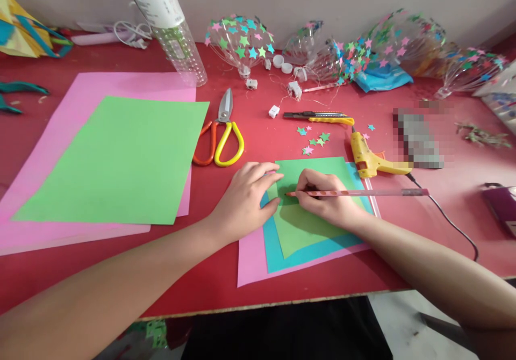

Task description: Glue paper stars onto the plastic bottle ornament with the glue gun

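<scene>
A small green paper sheet (306,236) lies over a blue sheet (278,252) and a pink sheet (252,258) near the table's front edge. My right hand (328,199) grips a pink pencil (379,192), its tip close to the left part of the green sheet; whether it touches cannot be made out. At the left edge of the stack rests my left hand (252,201), fingers stretched and a little apart, holding nothing. Scissors (226,129) with one red and one yellow handle lie beyond that hand.
A large green sheet (121,161) covers pink sheets (80,96) at left. A yellow glue gun (368,158) with a cord, a utility knife (322,116) and paper stars (320,141) lie beyond the stack. A plastic bottle (177,43) and star-covered clear domes (242,40) stand behind.
</scene>
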Demonstrator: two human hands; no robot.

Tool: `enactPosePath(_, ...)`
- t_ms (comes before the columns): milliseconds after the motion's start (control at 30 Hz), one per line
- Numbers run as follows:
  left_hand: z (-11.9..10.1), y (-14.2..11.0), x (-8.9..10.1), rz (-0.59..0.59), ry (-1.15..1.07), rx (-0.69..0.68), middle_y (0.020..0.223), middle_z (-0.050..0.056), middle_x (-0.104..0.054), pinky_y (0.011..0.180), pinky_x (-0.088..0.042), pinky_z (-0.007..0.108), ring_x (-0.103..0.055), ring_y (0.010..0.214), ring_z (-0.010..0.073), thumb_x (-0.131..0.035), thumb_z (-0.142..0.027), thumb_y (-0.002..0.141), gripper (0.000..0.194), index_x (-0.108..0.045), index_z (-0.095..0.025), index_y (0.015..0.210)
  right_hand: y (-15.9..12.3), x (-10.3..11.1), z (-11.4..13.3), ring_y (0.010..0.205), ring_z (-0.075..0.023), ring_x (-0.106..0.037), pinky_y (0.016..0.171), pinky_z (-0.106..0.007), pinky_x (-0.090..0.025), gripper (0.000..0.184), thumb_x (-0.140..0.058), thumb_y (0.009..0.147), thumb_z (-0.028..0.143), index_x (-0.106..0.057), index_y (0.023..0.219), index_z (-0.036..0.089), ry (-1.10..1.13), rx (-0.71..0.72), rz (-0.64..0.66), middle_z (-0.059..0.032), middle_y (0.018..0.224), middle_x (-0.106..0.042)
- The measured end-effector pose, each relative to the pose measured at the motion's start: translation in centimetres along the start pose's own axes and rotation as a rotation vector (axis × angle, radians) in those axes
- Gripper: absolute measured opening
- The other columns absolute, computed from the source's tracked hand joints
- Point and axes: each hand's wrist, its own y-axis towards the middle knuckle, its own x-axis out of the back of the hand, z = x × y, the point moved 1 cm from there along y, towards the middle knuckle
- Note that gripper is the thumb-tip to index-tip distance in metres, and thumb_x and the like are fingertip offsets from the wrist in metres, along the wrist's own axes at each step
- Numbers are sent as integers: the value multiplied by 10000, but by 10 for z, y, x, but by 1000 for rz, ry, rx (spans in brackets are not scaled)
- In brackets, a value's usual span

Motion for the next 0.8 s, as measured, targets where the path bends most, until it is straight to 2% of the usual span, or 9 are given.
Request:
enactPosePath(233,-1,0,1,2,10,0,1274,119,-572,1014,-424,479,-486,1171,276,-583,-183,840,335,-606,-138,1171,0,0,1,538,-65,-375,507,-184,-320,148,-523,770,120,-432,686,201,-2,2,-16,73,589,-438)
enactPosePath(667,-1,-1,1,-8,-8,0,1269,99,-569,1001,-430,501,-491,1169,285,-582,-180,837,323,-604,-197,1159,0,2,3,542,-76,-391,512,-190,-322,131,-528,776,147,-438,700,205,-34,-14,37,62,598,-451)
enactPosePath(800,-1,0,1,-5,-9,0,1268,105,-571,1003,-429,492,-492,1168,284,-584,-179,836,322,-607,-182,1157,0,2,2,547,-80,-385,508,-193,-315,128,-524,758,143,-433,692,206,-38,-18,46,61,593,-446)
